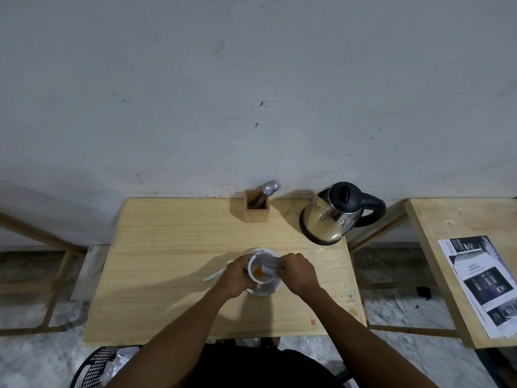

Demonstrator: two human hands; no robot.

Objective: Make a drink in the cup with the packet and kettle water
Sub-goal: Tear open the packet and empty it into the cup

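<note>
A white cup (pixel 258 274) stands on a white saucer (pixel 268 289) near the middle of the wooden table (pixel 173 247). Orange powder (pixel 258 271) lies in the cup's bottom. My left hand (pixel 233 278) wraps around the cup's left side. My right hand (pixel 298 271) holds a pale packet (pixel 270 263), blurred, tipped over the cup's rim. A steel kettle (pixel 333 217) with a black lid and handle stands at the table's back right, apart from both hands.
A wooden holder (pixel 256 210) with a spoon (pixel 269 188) and fork stands at the back edge by the wall. A white strip (pixel 214 275) lies left of the saucer. A second table with printed papers (pixel 484 287) is at the right. A black basket (pixel 96 365) sits on the floor.
</note>
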